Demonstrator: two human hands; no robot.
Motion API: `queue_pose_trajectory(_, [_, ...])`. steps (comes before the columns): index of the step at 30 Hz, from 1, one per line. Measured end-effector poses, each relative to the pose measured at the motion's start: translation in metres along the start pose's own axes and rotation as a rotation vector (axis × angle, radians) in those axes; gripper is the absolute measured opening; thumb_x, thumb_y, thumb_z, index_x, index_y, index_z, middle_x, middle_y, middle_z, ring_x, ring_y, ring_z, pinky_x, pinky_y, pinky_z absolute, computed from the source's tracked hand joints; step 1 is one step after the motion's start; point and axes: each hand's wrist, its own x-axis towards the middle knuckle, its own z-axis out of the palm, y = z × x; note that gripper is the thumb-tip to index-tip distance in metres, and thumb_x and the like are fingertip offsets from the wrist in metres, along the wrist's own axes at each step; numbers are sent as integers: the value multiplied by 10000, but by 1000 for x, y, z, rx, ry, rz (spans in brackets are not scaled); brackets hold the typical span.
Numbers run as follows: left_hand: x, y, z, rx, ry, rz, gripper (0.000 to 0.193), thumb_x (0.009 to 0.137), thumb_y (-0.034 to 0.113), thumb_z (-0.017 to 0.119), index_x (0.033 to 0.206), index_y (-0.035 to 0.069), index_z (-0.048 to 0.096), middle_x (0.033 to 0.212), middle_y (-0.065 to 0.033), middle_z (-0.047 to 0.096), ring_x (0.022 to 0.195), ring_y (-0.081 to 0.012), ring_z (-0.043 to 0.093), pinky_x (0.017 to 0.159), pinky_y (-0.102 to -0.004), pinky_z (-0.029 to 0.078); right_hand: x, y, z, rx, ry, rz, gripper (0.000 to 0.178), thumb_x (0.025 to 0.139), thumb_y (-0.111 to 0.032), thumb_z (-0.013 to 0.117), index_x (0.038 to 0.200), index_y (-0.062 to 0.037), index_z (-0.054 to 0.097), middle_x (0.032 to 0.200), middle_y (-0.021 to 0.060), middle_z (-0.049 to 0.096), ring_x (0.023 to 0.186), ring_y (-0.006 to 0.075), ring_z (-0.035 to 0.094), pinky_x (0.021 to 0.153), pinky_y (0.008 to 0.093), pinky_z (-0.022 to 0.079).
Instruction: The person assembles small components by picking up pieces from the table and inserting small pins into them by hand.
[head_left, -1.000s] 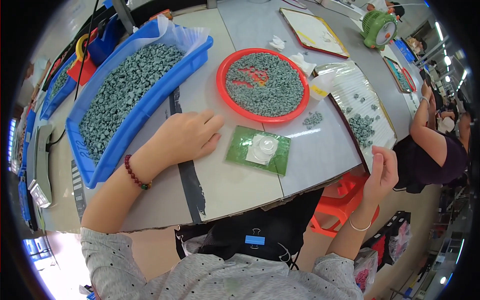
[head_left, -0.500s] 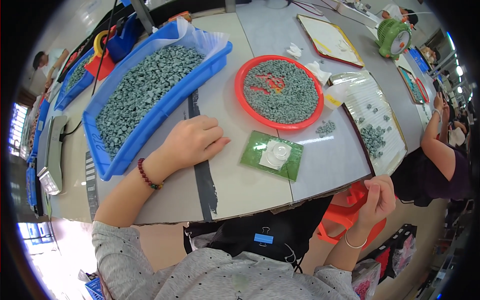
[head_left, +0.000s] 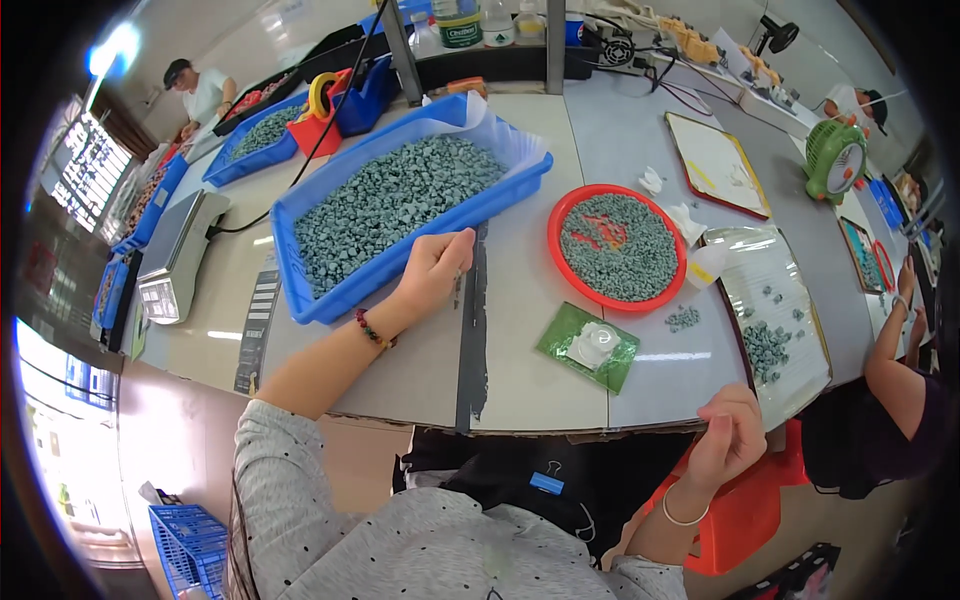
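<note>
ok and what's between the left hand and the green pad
In the head view, a black strip on the tabletop lies between the left hand and the green pad, with pale tabletop beyond it.

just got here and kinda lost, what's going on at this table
A person in a spotted grey top is at a light grey table. The curled left hand is beside a long blue plastic tray heaped with rough grey-green stones. The curled right hand is near the table's front edge. Whether either holds anything is unclear. Between them lies a green rectangular pad bearing something white; behind it, a round red plastic dish holds smaller stones.
</note>
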Motion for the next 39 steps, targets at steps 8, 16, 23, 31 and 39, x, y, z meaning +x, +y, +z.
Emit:
queue_pose_trajectory(8, [-53, 62, 8, -1885, 106, -647, 424, 954, 309, 389, 577, 129, 316, 547, 32, 248, 527, -99, 251, 384, -227, 191, 1, -30, 45, 192, -342, 21, 140, 613, -11, 658, 750, -32, 639, 641, 55, 573, 545, 188, 505, 516, 277, 387])
queue_pose_trajectory(16, [-89, 124, 63, -1836, 398, -941, 304, 946, 284, 418, 704, 103, 383, 690, 5, 366, 648, -112, 356, 446, -209, 300, 5, -53, 98, 152, -520, -311, 292, 596, -87, 737, 878, -84, 665, 741, 19, 557, 543, 164, 482, 486, 273, 375])
queue_pose_trajectory(23, [-131, 75, 65, -2275, -192, -650, 382, 962, 379, 339, 689, 119, 398, 655, 22, 379, 513, -86, 322, 393, -209, 259, 72, 11, 41, -290, -282, -97, 130, 739, -21, 623, 868, -6, 632, 712, 36, 569, 587, 100, 490, 526, 220, 364])
queue_pose_trajectory(31, [-129, 88, 63, -1971, -47, -1006, 302, 971, 310, 331, 740, 129, 401, 689, 10, 391, 545, -88, 324, 408, -202, 252, 76, 72, -8, -552, -556, 363, 176, 774, -7, 576, 945, 5, 616, 878, 83, 610, 704, 159, 563, 631, 240, 445])
queue_pose_trajectory(39, [-133, 89, 84, -1875, -224, -1168, 276, 979, 283, 316, 793, 115, 430, 725, -1, 407, 579, -91, 326, 456, -199, 261, 40, 92, 12, -577, -637, -12, 202, 773, -22, 576, 969, -8, 622, 988, 119, 609, 880, 275, 580, 758, 318, 472])
